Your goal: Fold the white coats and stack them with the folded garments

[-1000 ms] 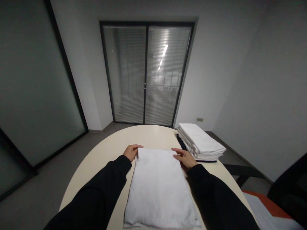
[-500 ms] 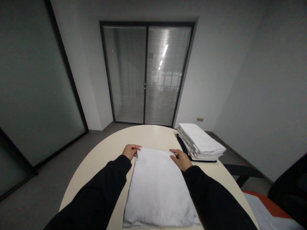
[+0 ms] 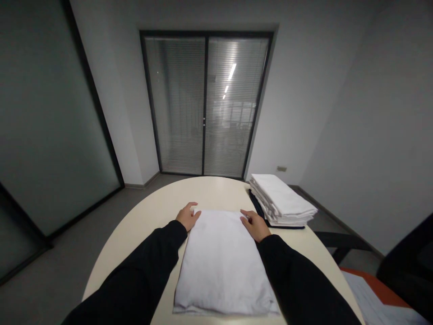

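A folded white cloth (image 3: pixel 225 266) lies flat on the round cream table (image 3: pixel 135 243), its narrower far edge between my hands. At the cloth's far left corner is my left hand (image 3: pixel 188 217), its thumb and forefinger spread apart and the thumb on the cloth. My right hand (image 3: pixel 256 225) rests at the far right corner, thumb on top and forefinger along the edge; whether it pinches the fabric cannot be made out.
To the right on the table, a stack of folded white cloths (image 3: pixel 282 198) sits on a dark cloth (image 3: pixel 259 205). A black chair (image 3: pixel 412 266) stands at the right, beside an orange item (image 3: pixel 379 289) with white sheets.
My left hand has opened, its thumb and forefinger moving apart at the corner. The near edge of the cloth has shifted slightly away from me. My right hand is almost unmoved.
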`<state>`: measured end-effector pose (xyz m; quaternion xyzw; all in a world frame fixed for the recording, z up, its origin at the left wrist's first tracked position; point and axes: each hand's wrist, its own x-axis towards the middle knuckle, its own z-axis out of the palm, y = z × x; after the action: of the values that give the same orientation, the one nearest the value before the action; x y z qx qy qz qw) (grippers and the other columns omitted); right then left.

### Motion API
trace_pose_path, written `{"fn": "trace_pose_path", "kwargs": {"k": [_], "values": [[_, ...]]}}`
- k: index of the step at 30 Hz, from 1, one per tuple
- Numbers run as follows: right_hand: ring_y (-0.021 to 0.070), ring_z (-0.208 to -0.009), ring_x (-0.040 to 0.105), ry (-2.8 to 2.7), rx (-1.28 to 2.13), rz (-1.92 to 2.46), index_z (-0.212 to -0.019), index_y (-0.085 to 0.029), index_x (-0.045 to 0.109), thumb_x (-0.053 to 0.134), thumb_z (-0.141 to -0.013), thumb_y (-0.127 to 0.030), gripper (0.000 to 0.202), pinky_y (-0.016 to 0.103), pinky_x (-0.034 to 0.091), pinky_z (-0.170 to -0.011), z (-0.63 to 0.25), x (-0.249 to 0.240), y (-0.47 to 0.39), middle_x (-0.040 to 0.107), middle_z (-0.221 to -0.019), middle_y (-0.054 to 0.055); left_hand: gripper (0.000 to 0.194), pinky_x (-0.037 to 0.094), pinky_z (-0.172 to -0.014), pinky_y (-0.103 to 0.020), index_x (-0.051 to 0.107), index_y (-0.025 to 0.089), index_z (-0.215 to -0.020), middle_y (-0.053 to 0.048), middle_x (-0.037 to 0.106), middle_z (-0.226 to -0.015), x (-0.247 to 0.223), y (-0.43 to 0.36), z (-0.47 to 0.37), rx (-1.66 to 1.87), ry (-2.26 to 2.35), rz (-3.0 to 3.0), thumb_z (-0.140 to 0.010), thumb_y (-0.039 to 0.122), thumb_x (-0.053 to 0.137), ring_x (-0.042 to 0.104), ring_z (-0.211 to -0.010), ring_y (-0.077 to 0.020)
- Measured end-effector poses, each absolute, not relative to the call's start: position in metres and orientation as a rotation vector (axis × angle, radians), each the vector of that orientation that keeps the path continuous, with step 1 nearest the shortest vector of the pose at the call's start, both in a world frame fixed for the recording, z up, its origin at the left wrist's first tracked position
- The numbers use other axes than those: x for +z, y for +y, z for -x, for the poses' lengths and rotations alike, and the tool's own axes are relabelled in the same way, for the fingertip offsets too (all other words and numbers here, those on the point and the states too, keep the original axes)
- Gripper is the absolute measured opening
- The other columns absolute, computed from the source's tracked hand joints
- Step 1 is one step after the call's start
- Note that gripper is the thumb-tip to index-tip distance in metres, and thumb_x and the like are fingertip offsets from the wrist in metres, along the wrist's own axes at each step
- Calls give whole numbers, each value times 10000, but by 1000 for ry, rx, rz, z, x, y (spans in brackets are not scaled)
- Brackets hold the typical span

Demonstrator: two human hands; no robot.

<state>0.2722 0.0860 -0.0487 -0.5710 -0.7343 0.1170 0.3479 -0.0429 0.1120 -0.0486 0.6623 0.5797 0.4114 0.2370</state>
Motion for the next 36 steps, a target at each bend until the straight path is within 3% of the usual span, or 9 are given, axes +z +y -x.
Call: {"fn": "trace_pose_path", "kwargs": {"k": [6, 11, 14, 20, 24, 27, 30, 34, 36], "values": [[194, -841, 615, -1909, 316, 1497, -1212, -143, 616, 493, -859, -376, 441, 333, 484, -848, -274, -52, 88, 647, -1057, 105, 262, 301, -443, -208, 539, 179, -1056, 93, 442, -499, -54, 117, 40, 1070, 1470, -1565, -830, 309, 561, 429, -413, -103], [195, -845, 618, -1947, 352, 1507, -1237, -143, 602, 513, -847, -381, 466, 325, 490, -840, -276, -53, 89, 643, -1076, 107, 212, 345, -536, -213, 595, 207, -995, 96, 386, -497, -49, 109, 43, 894, 1689, -1932, -783, 213, 614, 442, -494, -108], [193, -849, 620, -1957, 339, 1521, -1239, -135, 602, 510, -847, -362, 462, 328, 482, -865, -276, -51, 89, 634, -1093, 115, 221, 386, -593, -226, 627, 203, -1015, 69, 435, -551, -42, 104, 43, 796, 1719, -2049, -795, 224, 617, 487, -559, -124], [196, -964, 614, -1994, 282, 1580, -1212, -122, 622, 482, -850, -271, 416, 302, 450, -938, -275, -50, 91, 625, -1106, 120, 298, 462, -766, -276, 652, 207, -1097, -28, 631, -834, -35, 97, 42, 618, 1713, -2202, -801, 230, 628, 610, -812, -186], [218, -1031, 587, -1970, 217, 1628, -1186, -107, 634, 428, -852, -209, 405, 338, 419, -984, -270, -46, 89, 605, -1144, 148, 342, 473, -890, -327, 634, 192, -1149, -97, 592, -1115, -28, 91, 40, 543, 1789, -2255, -809, 210, 613, 622, -970, -225], [245, -1137, 529, -1989, 54, 1655, -1214, -164, 623, 448, -835, -206, 420, 391, 379, -1020, -261, -35, 82, 503, -1330, 136, 396, 435, -990, -359, 627, 196, -1167, -124, 436, -1361, -22, 86, 35, 677, 1775, -2386, -772, 185, 636, 556, -1133, -263], [235, -1307, 390, -2140, 33, 1540, -1329, -229, 526, 421, -886, -290, 459, 415, 288, -1089, -246, -25, 70, 429, -1441, 69, 459, 330, -1098, -396, 553, 197, -1288, -106, 342, -1479, -23, 80, 27, 764, 1517, -2558, -841, 295, 582, 380, -1323, -280], [248, -1399, 258, -2372, 210, 1507, -1416, -289, 407, 353, -923, -545, 559, 495, 137, -1133, -227, -21, 57, 347, -1504, 47, 623, 187, -1143, -489, 304, 256, -1469, -68, 233, -1546, -30, 73, 18, 419, 1257, -2608, -919, 531, 407, 185, -1422, -275], [259, -1412, 226, -2423, 262, 1542, -1427, -296, 387, 337, -905, -615, 614, 514, 86, -1135, -224, -21, 53, 334, -1510, 52, 659, 142, -1143, -510, 265, 273, -1482, -64, 213, -1551, -31, 71, 17, 264, 1250, -2599, -914, 591, 364, 152, -1429, -281]]}}
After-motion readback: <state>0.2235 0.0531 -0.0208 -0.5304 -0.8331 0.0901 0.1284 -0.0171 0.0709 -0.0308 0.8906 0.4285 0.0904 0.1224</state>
